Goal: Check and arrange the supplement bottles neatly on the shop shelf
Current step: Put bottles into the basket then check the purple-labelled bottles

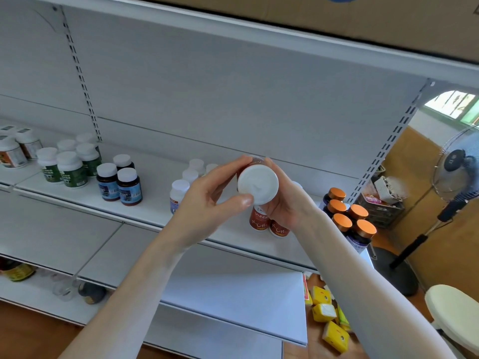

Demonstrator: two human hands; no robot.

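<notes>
Red-labelled supplement bottle [253, 163], frame centre: white cap [258, 183] faces the viewer, likely for checking. Left hand [207, 202] and right hand [286, 204] grip it.

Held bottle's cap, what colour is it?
White. The cap faces the camera in the head view, on the bottle with a reddish-brown label.

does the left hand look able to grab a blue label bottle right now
Probably not yet: the left hand grips the white-capped bottle together with the right hand. The path looks free, since the blue-label bottles stand near the shelf front with nothing before them; it must let go first.
</notes>
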